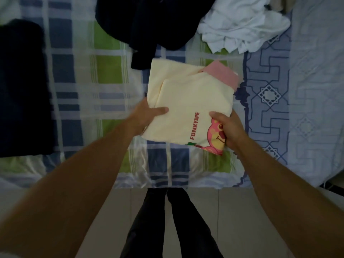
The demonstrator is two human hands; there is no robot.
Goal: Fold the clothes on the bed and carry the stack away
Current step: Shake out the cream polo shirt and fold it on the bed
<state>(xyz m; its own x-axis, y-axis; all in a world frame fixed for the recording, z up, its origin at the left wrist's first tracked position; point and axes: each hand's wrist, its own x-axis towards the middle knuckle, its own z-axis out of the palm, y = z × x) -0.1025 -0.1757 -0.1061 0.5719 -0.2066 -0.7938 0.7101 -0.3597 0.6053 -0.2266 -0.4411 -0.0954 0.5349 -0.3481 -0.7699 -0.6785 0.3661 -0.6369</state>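
- I hold the folded shirt above the checked blanket, near the bed's front edge and ahead of my legs.
- My left hand grips the shirt's left edge: the thumb lies flat on top, and the fingers are hidden under the cloth.
- My right hand grips the near right corner, with the thumb on top over the pink print; the other fingers are tucked beneath and I cannot see them.
- The shirt's long axis runs away from me, tilted slightly to the right. The pink cuff marks its far end.
- Both hands clamp the near half, so the far half extends past the fingers unsupported. Neither hand is closer to the far end.
- Beyond the shirt lies a dark garment, touching or overlapping its far edge. A white garment lies beyond and to the right. Both look unfolded.
- A dark folded pile sits well to the shirt's left.
- Judgement: the shirt goes to that pile next, a move leftward.
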